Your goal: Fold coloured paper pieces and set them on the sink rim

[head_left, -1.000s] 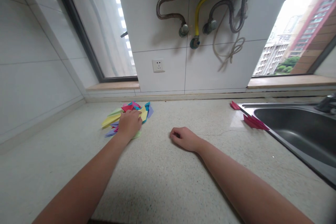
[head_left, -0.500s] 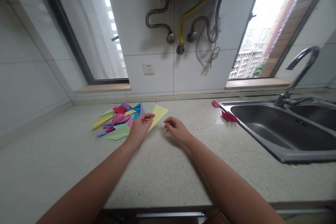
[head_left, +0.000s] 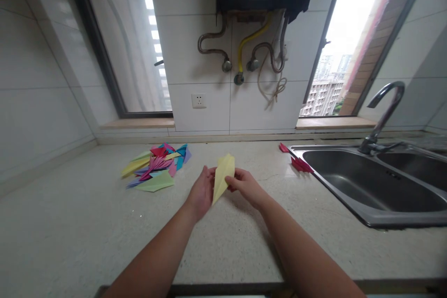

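A folded yellow paper piece (head_left: 222, 175), long and pointed, is held above the speckled countertop (head_left: 87, 223) in front of me. My left hand (head_left: 201, 193) grips its left edge and my right hand (head_left: 245, 186) pinches its right edge. To the left lies a pile of folded coloured papers (head_left: 155, 166) in pink, blue, green, yellow and purple, apart from both hands.
A steel sink (head_left: 363, 181) with a curved tap (head_left: 382, 111) fills the right side. Red folded papers (head_left: 299, 164) lie by its left rim. A tiled wall with a socket (head_left: 199, 100), hoses (head_left: 244, 51) and two windows stands behind.
My left hand drew a yellow paper out of the pile and brought it to the middle. My right hand rose from the counter and took its other edge. The camera tilted up.
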Motion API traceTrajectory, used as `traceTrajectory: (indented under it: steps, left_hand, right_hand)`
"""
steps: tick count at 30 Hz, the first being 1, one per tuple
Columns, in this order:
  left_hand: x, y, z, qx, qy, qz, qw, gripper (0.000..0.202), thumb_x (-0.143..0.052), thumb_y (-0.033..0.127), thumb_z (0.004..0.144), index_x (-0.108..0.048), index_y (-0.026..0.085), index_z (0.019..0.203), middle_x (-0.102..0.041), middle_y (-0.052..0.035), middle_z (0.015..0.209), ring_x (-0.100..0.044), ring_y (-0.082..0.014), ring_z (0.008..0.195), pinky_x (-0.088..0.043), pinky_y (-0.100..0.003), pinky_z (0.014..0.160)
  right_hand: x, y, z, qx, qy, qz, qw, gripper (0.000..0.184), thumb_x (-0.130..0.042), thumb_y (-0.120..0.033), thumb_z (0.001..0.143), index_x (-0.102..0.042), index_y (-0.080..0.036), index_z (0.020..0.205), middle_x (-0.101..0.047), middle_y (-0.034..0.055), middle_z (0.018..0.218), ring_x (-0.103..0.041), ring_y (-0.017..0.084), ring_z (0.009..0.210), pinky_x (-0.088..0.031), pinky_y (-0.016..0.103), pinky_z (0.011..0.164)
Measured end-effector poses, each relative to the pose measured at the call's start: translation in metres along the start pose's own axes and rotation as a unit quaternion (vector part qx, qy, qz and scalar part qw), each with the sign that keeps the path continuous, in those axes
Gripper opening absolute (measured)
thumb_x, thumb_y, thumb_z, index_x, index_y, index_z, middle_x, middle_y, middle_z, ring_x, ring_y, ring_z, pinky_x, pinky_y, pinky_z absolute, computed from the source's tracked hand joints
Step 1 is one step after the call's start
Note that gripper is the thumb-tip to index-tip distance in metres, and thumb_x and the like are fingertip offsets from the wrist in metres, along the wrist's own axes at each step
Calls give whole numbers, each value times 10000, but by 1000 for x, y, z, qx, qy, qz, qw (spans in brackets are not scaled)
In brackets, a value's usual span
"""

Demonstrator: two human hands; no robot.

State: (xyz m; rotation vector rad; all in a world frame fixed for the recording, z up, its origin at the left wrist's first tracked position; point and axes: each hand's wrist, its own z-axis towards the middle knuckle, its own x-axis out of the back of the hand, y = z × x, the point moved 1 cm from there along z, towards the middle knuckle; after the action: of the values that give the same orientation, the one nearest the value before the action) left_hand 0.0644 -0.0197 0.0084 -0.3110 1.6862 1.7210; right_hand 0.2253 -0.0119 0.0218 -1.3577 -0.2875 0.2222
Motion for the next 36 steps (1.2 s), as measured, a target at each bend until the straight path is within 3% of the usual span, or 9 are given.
traceTrajectory:
  steps: [2,7,10,14,19,24,36]
  left_hand:
    - [5,3,-2,-21,-12,40,999,513,-596,567,849,-628,144,1137,-684,-137,1107,-649,-257,991,-496,-349,836]
    - [7,10,-4,-20,-56,152,987,467,-772,301,756,-628,147,1173,-680,-139,1143,-656,-247,991,-470,-356,900]
    - [7,10,-3,-9,-79,200,977,443,-775,311,749,-658,130,1136,-697,-152,1089,-659,-262,980,-478,-382,895]
    - [16,10,-2,-7,-58,240,969,412,-762,334,757,-679,120,1099,-706,-151,1043,-663,-256,935,-505,-355,816]
    - [23,13,-2,-12,-28,226,974,413,-770,320,746,-681,111,1091,-692,-158,1071,-657,-225,909,-513,-272,698]
    - [24,15,-2,-10,-5,193,981,427,-790,331,726,-685,117,1080,-693,-154,1064,-664,-199,843,-526,-255,651]
    - [26,17,-3,-17,-26,178,984,400,-750,300,778,-650,134,1128,-672,-141,1126,-660,-173,870,-531,-217,654]
  right_hand:
    - [0,-3,2,18,1,0,1000,248,-654,-364,809,-638,-142,918,-643,44,797,-569,128,660,-455,283,620]
    - [3,-7,3,40,18,3,999,225,-663,-365,797,-626,-151,854,-604,8,702,-543,119,608,-440,276,595]
    - [3,-4,3,45,24,0,999,226,-664,-376,795,-615,-157,821,-596,1,695,-536,118,602,-438,272,583]
    - [5,2,6,49,39,1,998,234,-672,-385,783,-611,-160,798,-592,-1,706,-539,122,624,-453,270,588]
    - [12,7,9,35,68,50,996,253,-683,-405,762,-625,-162,801,-623,21,770,-568,133,671,-480,278,620]
    - [18,13,10,32,81,57,994,288,-688,-441,757,-638,-164,813,-646,45,802,-563,132,665,-491,285,628]
    - [17,14,10,29,70,87,993,311,-712,-455,754,-639,-163,833,-652,43,806,-568,129,663,-487,282,630]
